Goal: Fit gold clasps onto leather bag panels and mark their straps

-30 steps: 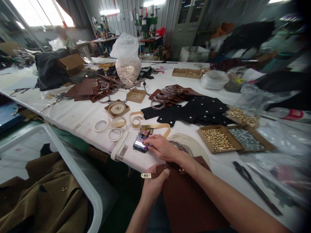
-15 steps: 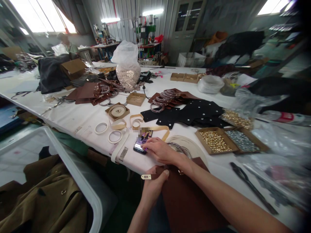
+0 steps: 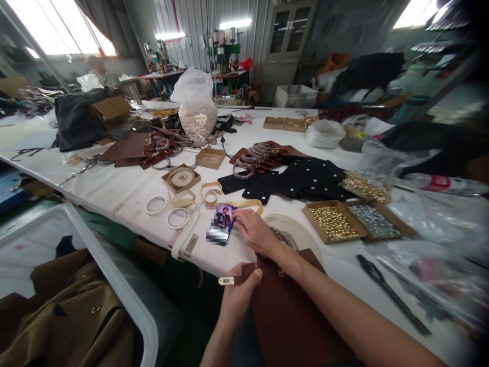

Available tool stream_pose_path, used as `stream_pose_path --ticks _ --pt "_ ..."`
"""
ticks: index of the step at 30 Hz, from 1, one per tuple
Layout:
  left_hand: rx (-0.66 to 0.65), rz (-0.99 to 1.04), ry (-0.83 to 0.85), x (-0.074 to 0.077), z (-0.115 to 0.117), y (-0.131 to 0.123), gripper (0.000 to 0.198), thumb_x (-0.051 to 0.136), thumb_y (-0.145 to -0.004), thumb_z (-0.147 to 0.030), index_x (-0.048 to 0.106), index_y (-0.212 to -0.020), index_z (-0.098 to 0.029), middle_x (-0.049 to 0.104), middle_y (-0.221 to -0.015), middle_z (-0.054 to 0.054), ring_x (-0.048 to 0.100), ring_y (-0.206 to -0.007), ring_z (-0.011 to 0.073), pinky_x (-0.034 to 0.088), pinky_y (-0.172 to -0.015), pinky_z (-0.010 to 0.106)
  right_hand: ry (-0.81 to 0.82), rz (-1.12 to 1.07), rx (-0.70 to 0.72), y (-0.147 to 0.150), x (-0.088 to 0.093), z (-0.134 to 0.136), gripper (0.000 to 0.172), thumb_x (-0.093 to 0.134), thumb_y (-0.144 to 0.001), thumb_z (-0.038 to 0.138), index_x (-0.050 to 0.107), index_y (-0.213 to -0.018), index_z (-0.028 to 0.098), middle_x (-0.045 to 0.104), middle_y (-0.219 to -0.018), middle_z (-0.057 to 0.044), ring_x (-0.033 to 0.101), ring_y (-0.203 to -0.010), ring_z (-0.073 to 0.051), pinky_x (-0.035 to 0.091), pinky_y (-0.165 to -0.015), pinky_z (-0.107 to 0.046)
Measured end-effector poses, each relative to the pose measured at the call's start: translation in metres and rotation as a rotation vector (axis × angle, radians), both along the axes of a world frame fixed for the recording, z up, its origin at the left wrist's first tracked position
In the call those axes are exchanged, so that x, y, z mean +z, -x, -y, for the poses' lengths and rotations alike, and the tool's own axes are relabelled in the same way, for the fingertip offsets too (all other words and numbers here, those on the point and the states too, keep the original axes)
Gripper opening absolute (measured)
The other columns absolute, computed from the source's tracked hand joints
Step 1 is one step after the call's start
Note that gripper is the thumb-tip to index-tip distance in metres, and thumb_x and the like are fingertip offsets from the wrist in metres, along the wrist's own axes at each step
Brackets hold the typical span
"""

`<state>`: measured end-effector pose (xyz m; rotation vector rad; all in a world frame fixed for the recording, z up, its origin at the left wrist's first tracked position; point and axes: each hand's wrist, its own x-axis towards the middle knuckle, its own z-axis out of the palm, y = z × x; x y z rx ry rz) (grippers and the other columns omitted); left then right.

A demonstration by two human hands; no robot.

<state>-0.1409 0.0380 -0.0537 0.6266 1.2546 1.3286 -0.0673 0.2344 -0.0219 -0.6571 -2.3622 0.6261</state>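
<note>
My left hand (image 3: 240, 293) is closed on the edge of a brown leather bag piece (image 3: 294, 321), its thumb pressed on top. A strap end with a gold metal plate (image 3: 226, 281) sticks out to the left of that hand. The leather hangs down in front of me, partly behind my right forearm. Over the table, my right hand (image 3: 256, 232) has its fingers stretched toward a phone (image 3: 223, 220) with a lit screen. Its fingertips are at the phone's right edge; whether they touch it I cannot tell. Nothing shows in that hand.
Masking tape rolls (image 3: 178, 218) and a boxed tape roll (image 3: 181, 178) lie left of the phone. Black pieces with studs (image 3: 305, 176), trays of gold rivets (image 3: 336, 222) and silver rivets (image 3: 374, 220) are to the right. A white bin (image 3: 148, 326) stands lower left. A person sits far left.
My right fingers have shifted from over the phone screen to its right edge, and the picture on the screen differs. My left hand still holds the leather. The view has shifted slightly.
</note>
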Motion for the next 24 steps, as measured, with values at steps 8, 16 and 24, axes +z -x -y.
stream_pose_path --ticks 8,16,24 --pt "-0.003 0.013 0.000 0.006 -0.002 0.000 0.042 0.091 -0.093 -0.056 0.085 -0.102 -0.015 0.078 -0.093 0.009 0.066 -0.089 0.0246 0.049 -0.082 0.033 0.017 0.021 0.022 -0.001 0.002 -0.001 0.020 0.061 -0.114 0.019 0.068 -0.132 0.026 0.077 -0.138 -0.010 0.067 -0.128 -0.033 0.053 -0.115 -0.055" --pt "-0.013 0.037 -0.005 0.001 -0.001 0.000 0.040 0.092 -0.094 -0.054 0.084 -0.098 -0.015 0.075 -0.089 0.006 0.064 -0.083 0.0211 0.046 -0.079 0.031 0.026 -0.024 0.026 0.001 0.001 -0.002 0.019 0.063 -0.113 0.021 0.070 -0.130 0.026 0.078 -0.134 -0.010 0.068 -0.126 -0.033 0.054 -0.115 -0.055" --pt "0.007 0.059 -0.026 0.008 0.002 -0.001 0.040 0.092 -0.094 -0.053 0.085 -0.102 -0.015 0.078 -0.091 0.006 0.067 -0.084 0.0207 0.049 -0.079 0.030 0.121 -0.088 -0.128 -0.033 0.056 -0.003 0.018 0.063 -0.114 0.028 0.075 -0.127 0.027 0.080 -0.126 -0.009 0.074 -0.115 -0.031 0.058 -0.107 -0.049"
